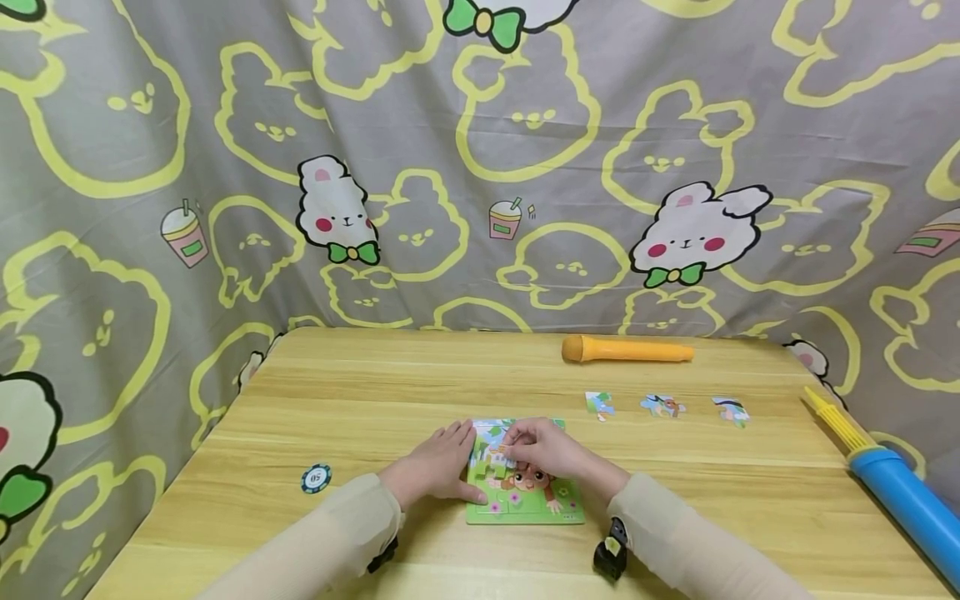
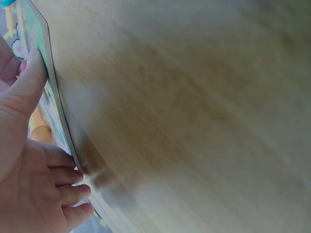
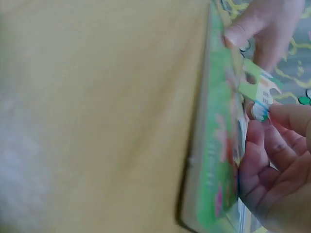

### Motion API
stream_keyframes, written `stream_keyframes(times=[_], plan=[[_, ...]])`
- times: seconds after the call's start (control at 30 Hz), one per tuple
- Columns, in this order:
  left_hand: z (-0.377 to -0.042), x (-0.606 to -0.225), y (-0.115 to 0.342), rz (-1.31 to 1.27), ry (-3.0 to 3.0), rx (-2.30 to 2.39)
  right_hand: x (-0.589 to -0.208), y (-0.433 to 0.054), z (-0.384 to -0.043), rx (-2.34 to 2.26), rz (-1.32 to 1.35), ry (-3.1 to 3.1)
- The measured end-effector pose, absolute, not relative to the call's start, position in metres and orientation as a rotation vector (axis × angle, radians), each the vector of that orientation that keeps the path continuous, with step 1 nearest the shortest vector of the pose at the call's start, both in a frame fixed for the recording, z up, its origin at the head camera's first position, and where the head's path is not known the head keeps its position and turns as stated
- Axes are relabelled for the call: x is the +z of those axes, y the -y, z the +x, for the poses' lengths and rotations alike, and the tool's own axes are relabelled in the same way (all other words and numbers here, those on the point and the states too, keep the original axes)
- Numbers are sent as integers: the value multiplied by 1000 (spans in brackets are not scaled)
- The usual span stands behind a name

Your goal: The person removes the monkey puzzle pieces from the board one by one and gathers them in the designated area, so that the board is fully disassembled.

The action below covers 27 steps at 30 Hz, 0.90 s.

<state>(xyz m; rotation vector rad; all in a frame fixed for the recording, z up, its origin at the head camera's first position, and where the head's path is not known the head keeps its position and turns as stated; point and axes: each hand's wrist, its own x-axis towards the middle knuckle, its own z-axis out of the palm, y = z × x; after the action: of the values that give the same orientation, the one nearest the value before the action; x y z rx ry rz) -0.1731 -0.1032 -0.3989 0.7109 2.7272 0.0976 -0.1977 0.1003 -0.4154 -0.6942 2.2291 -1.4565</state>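
A jigsaw puzzle board (image 1: pixel 566 510) with a green border and a cartoon monkey picture lies in front of me. My left hand (image 1: pixel 433 468) rests along its left side, the fingers extended at the upper corner and the thumb (image 2: pixel 32 80) on the board near the lower one. Over the upper middle, my right hand (image 1: pixel 551 450) pinches a puzzle piece (image 3: pixel 257 92) between thumb and fingertips. That piece, green and white with a tab and notches, stands tilted above the board in the right wrist view. My right hand hides part of the picture.
Three loose puzzle pieces (image 1: pixel 663 406) lie in a row behind the board to the right. An orange toy microphone (image 1: pixel 630 350) is near the back edge. A poker chip (image 1: pixel 316 478) sits at left, and a blue tube with a yellow nozzle (image 1: pixel 900 492) at the right edge.
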Motion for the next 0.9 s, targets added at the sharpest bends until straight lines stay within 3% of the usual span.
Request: stream_keyframes(times=[0.37, 0.9], plan=[[-175, -400, 103, 715, -2727, 86, -417, -119, -204, -1498, -620, -2253], [-174, -399, 103, 714, -2728, 86, -412, -209, -201, -1511, -496, -2429]])
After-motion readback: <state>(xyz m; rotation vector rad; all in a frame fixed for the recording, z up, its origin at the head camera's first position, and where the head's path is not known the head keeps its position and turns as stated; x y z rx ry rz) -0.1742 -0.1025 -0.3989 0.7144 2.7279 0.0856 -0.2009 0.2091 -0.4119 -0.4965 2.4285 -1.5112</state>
